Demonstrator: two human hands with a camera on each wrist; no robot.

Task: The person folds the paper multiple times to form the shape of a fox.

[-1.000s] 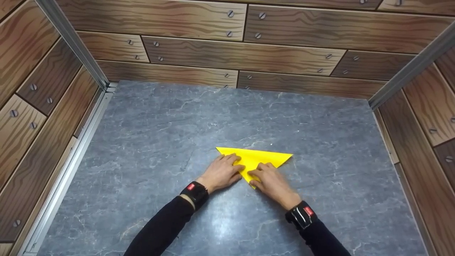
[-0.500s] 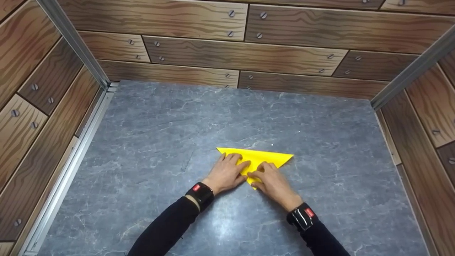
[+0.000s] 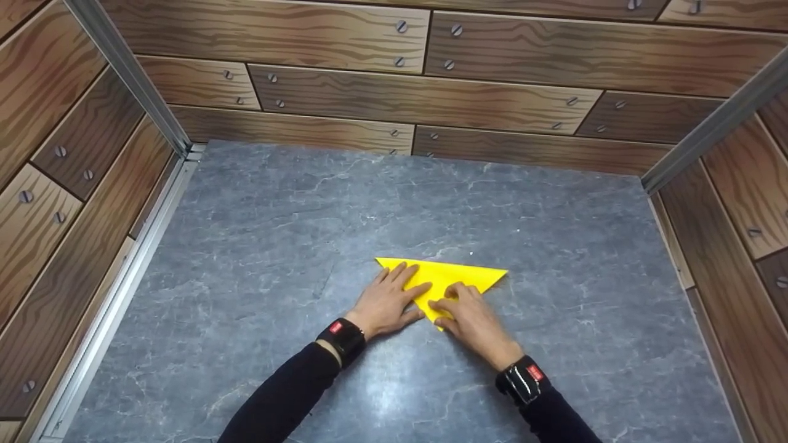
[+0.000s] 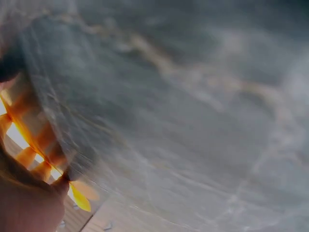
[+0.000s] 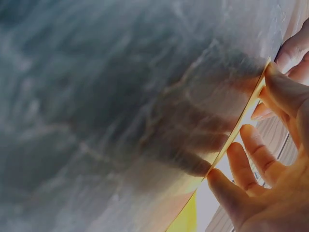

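Observation:
A yellow sheet of paper (image 3: 455, 271), folded into a triangle, lies on the grey marbled surface with its long edge away from me and one corner towards me. My left hand (image 3: 385, 304) rests on the paper's left side, fingers spread. On the right, my right hand (image 3: 479, 323) touches the paper close to the near corner, with index finger and thumb slightly apart. From the right wrist view, the fingertips of the right hand (image 5: 270, 183) press down on the paper (image 5: 186, 217). Much of the left hand (image 4: 29, 208) is cut off in the left wrist view.
The grey marbled surface (image 3: 277, 215) stretches around the paper. Wood-patterned walls (image 3: 345, 92) border it at the back and both sides, with metal posts (image 3: 132, 80) in the corners. A tiny white speck (image 3: 471, 253) lies just beyond the paper.
The left hand's fingers have shifted on the paper, moving right and then slightly back left while spreading out. The right hand and the paper stay nearly in place.

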